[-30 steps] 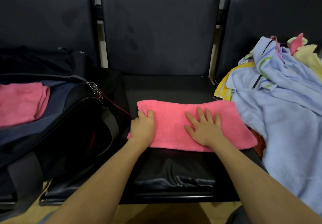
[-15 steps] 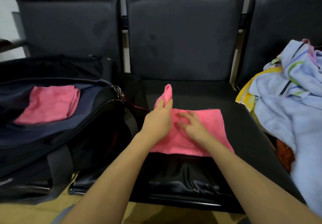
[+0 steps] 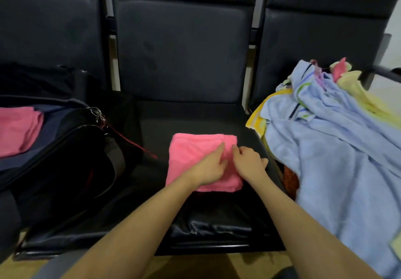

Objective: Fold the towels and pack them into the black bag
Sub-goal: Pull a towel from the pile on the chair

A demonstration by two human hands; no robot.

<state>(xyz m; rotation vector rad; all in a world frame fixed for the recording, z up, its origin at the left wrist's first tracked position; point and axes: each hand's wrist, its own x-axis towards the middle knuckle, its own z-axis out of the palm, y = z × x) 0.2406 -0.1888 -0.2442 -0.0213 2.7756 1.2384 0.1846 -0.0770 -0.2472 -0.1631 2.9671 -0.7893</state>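
A row of three joined black padded seats (image 3: 184, 48) with leatherette upholstery fills the view, their tall backrests rising to the top edge. Pale metal frame posts (image 3: 253, 7) show in the narrow gaps between the backrests. The middle seat cushion (image 3: 217, 220) is glossy and wrinkled along its front lip. A dark metal armrest (image 3: 382, 71) ends the row on the right, with a whitish wall (image 3: 393, 46) behind it. Below the seat fronts lies a yellowish-tan floor (image 3: 13, 268). The light is dim and even.
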